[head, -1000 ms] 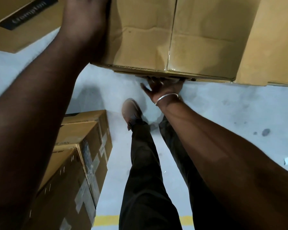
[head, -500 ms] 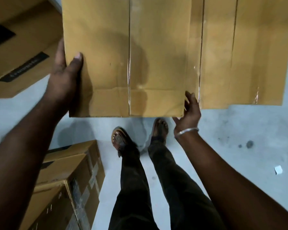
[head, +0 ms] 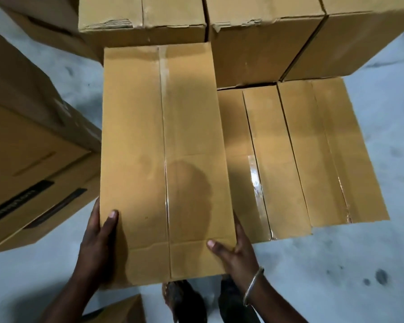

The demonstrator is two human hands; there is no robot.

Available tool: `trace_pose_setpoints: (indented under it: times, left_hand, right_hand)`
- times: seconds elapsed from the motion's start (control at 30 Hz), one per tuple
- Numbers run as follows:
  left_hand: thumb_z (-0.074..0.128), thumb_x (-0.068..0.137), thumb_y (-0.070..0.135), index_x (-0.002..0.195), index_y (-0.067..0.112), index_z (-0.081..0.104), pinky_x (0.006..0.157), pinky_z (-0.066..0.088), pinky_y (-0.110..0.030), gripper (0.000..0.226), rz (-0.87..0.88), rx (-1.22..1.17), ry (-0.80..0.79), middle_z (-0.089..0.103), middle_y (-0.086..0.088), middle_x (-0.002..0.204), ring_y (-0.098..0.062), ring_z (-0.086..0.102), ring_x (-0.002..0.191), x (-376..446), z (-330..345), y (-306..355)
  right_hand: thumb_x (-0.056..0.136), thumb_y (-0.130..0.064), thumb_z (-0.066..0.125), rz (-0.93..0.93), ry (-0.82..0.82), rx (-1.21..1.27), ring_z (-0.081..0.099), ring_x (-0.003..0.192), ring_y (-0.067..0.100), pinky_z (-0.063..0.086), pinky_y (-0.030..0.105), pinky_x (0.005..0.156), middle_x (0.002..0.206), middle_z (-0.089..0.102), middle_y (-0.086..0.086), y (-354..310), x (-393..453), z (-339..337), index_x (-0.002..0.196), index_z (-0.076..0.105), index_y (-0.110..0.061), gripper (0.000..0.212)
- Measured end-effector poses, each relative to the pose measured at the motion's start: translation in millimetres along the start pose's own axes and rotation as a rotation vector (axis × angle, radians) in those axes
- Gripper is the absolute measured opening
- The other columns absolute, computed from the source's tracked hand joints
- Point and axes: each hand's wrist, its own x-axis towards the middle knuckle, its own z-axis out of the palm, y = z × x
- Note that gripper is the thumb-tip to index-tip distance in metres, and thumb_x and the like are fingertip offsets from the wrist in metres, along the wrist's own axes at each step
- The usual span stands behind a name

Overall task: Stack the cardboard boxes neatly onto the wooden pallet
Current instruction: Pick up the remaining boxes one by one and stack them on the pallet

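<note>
- Head view: you hold one long cardboard box [head: 163, 159] by its near end, your left hand [head: 98, 243] wrapped round the near left corner with the thumb on top, your right hand [head: 233, 248] clasping the near right corner the same way. Both hands grip that box firmly.
- The box hangs in front of you, its far end close to the tall boxes at the back [head: 196, 24] and its right edge just beside the two low boxes [head: 301, 159] lying side by side. I cannot tell whether it rests on anything yet.
- No wooden pallet shows here; the stack hides whatever carries it, so only grey floor [head: 359, 276] is visible round the boxes.
- To set it down well, I judge you should line its right long edge against the left edge of the low boxes, push the far end flush with the back row, and lower it flat, far end first. Slide your fingers out from under the near corners last, so they are not pinched.
- Keep your feet [head: 184, 299] clear of the near edge.
- Contents: every box in view is taped shut along its top seam, so nothing inside can be seen. More closed boxes stand at the left [head: 33, 148].
</note>
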Motion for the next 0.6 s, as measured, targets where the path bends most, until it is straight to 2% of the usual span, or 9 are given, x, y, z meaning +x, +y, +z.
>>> trace_pose_setpoints:
  times: [0.1,0.2,0.27,0.33,0.47,0.6]
  left_hand:
    - [0.044,0.093,0.061,0.137,0.067,0.027,0.107,0.034,-0.056,0.047,-0.033,-0.004,0.004,0.04,0.01,0.149,-0.029,0.042,0.131,-1.7,3.0,4.9]
    - [0.037,0.099,0.05,0.145,0.056,0.025,0.099,0.032,-0.049,0.048,-0.022,0.008,0.031,0.038,0.011,0.147,-0.027,0.039,0.132,-5.5,5.6,3.9]
    - [0.037,0.098,0.052,0.142,0.059,0.027,0.104,0.031,-0.051,0.046,-0.019,0.002,0.047,0.036,0.011,0.152,-0.027,0.037,0.135,-5.8,4.4,1.7]
    - [0.039,0.097,0.055,0.143,0.057,0.029,0.109,0.029,-0.054,0.048,-0.01,-0.015,0.052,0.034,0.011,0.155,-0.026,0.035,0.138,-3.4,0.6,-3.1]
    - [0.041,0.1,0.047,0.143,0.052,0.034,0.107,0.031,-0.05,0.043,-0.014,-0.066,0.059,0.037,0.011,0.152,-0.024,0.037,0.135,-6.2,0.0,-7.3]
    - [0.041,0.086,0.064,0.133,0.069,0.031,0.114,0.027,-0.051,0.049,-0.021,-0.045,0.023,0.031,0.021,0.152,-0.017,0.032,0.138,-7.7,-6.4,-7.7]
  right_hand:
    - [0.054,-0.044,0.083,-0.002,0.003,-0.023,0.064,0.114,0.008,0.052,0.024,0.095,0.128,0.065,-0.01,0.3,1.0,-1.0,0.139,0.044,-0.038,0.094]
    - [0.052,-0.05,0.088,0.009,-0.034,-0.048,0.062,0.117,0.009,0.051,0.037,0.101,0.13,0.064,-0.013,0.0,4.7,-5.7,0.143,0.042,-0.039,0.102]
    - [0.05,-0.053,0.089,0.016,-0.047,-0.05,0.062,0.117,0.009,0.051,0.041,0.102,0.13,0.064,-0.013,0.4,5.3,-7.6,0.146,0.04,-0.035,0.109]
    - [0.052,-0.049,0.086,0.014,-0.052,-0.052,0.062,0.115,0.005,0.051,0.039,0.102,0.129,0.063,-0.015,-0.4,4.9,-7.1,0.146,0.04,-0.037,0.105]
    - [0.054,-0.045,0.086,0.03,-0.06,-0.055,0.061,0.115,0.004,0.052,0.032,0.1,0.13,0.061,-0.016,0.6,7.2,-9.7,0.14,0.041,-0.043,0.097]
    - [0.045,-0.061,0.088,0.02,-0.063,-0.064,0.059,0.119,0.008,0.05,0.039,0.103,0.134,0.059,-0.013,-2.7,4.9,-4.5,0.147,0.039,-0.035,0.117]
